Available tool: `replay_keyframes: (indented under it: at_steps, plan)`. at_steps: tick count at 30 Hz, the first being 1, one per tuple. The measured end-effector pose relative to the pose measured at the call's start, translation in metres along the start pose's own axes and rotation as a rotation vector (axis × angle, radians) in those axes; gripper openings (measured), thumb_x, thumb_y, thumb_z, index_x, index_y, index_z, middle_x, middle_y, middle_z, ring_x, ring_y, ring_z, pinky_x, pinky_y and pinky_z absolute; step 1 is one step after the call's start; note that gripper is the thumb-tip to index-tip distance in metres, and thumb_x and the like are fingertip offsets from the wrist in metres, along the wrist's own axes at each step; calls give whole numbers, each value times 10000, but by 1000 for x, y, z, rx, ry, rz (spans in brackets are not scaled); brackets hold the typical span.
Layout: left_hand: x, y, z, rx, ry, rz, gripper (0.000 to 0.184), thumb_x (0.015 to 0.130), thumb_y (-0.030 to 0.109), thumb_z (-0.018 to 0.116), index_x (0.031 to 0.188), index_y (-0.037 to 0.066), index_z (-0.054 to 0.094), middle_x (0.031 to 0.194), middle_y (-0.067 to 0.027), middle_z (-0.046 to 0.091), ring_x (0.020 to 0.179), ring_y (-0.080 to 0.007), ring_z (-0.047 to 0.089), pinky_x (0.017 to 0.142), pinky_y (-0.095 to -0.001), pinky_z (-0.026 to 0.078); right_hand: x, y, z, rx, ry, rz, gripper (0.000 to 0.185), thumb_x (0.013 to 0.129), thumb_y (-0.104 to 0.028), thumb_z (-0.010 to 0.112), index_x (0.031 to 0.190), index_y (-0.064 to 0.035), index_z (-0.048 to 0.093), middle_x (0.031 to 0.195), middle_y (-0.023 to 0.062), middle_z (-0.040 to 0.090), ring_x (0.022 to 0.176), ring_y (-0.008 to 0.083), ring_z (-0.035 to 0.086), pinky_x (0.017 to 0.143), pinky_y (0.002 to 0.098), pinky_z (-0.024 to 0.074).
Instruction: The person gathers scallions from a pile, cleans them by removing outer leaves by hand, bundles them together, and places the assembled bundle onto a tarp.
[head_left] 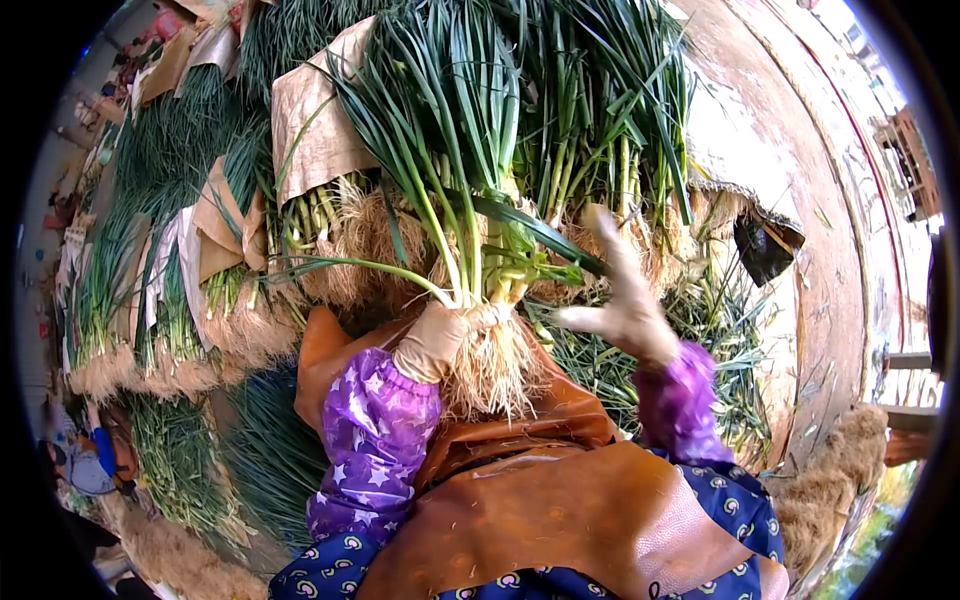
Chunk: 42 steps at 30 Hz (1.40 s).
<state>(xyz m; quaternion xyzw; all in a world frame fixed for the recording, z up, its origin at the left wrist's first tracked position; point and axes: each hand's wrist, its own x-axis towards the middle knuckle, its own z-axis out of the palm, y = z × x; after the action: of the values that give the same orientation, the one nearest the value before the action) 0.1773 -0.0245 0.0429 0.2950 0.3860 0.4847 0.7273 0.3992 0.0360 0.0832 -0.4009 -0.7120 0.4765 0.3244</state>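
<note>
My left hand (448, 335), in a pale glove, is closed around the lower stalks of a bunch of green garlic (470, 225). Its long leaves fan away from me, while the pale stringy roots (490, 372) hang over my brown apron (540, 500). To the right of the bunch is my gloved right hand (630, 305), open with thumb and fingers spread. It appears to hold nothing and is slightly blurred. A loose leaf (545, 235) reaches from the bunch toward its fingers.
More green garlic (610, 110) lies in a pile just beyond my hands. Brown paper sheets (320, 115) cover parts of the stacks at left. Loose leaf trimmings (710, 330) lie on the ground at right, near a dark plastic scrap (768, 245). Cut roots (815, 510) are heaped at lower right.
</note>
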Motion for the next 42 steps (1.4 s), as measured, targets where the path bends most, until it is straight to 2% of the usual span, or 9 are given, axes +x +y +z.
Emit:
replay_keyframes:
  at_steps: [3, 15, 23, 27, 28, 32, 36, 39, 42]
  plan:
    - [-11, -3, 1, 77, 74, 72, 309, 819, 103, 650, 1100, -8, 585, 994, -62, 627, 919, -156, 590, 816, -260, 475, 41, 4, 41, 386, -331, 232, 585, 773, -8, 673, 1283, 50, 392, 1099, 171, 604, 859, 199, 640, 737, 257, 545]
    - [49, -30, -24, -308, 191, -150, 228, 787, 88, 541, 959, -63, 554, 842, -130, 610, 736, -211, 610, 661, -282, 538, 51, 13, 68, 528, 42, 467, 331, 829, 15, 565, 1146, 43, 475, 672, 83, 606, 454, 108, 534, 405, 215, 471]
    - [54, -14, -12, -373, 233, -129, 280, 789, 64, 554, 1044, -51, 543, 946, -121, 604, 790, -186, 603, 657, -284, 545, 91, 61, 50, -193, 228, 334, 155, 840, -76, 557, 965, 9, 595, 697, 78, 598, 528, 89, 547, 424, 228, 478]
    - [4, 27, 9, -412, 290, -29, 346, 749, 78, 559, 1055, -84, 543, 1030, -188, 610, 880, -228, 633, 669, -337, 573, 115, 83, -32, 442, 689, 399, 172, 857, -109, 542, 989, -13, 596, 746, 83, 609, 566, 114, 546, 475, 238, 482]
    - [-4, 28, -10, -431, 33, 51, 407, 732, 66, 548, 1096, -113, 525, 1061, -224, 603, 940, -288, 624, 810, -398, 551, 127, 95, -61, -276, 658, 351, 183, 868, -112, 540, 1018, -20, 589, 753, 83, 610, 570, 128, 553, 473, 243, 479]
    - [-10, 14, -41, -606, 141, -235, 233, 801, 55, 529, 998, -65, 563, 935, -175, 623, 893, -290, 625, 838, -413, 531, 174, 38, -123, -356, 603, 355, 213, 914, -213, 487, 969, -35, 590, 708, 91, 587, 527, 149, 503, 449, 297, 395]
    - [-14, 17, -28, -604, -19, -156, 321, 792, 56, 531, 1073, -101, 543, 998, -179, 623, 921, -267, 610, 866, -378, 502, 188, 28, -112, -1176, 573, -2, 255, 922, -293, 513, 858, -61, 598, 701, 70, 591, 561, 162, 545, 511, 338, 453]
    - [-13, 16, -27, -585, 12, -177, 359, 791, 54, 518, 1110, -111, 524, 1020, -194, 616, 947, -269, 603, 882, -383, 493, 162, 28, -74, -715, 543, -196, 222, 911, -238, 534, 1077, -101, 588, 816, 22, 631, 682, 172, 611, 571, 335, 495]
    - [-14, 13, -25, -620, -68, -122, 419, 759, 78, 526, 1128, -120, 501, 1043, -227, 597, 953, -299, 596, 899, -409, 478, 117, 5, -40, 220, -49, 33, 328, 911, -311, 517, 1159, -102, 567, 992, 62, 642, 755, 120, 619, 632, 231, 488]
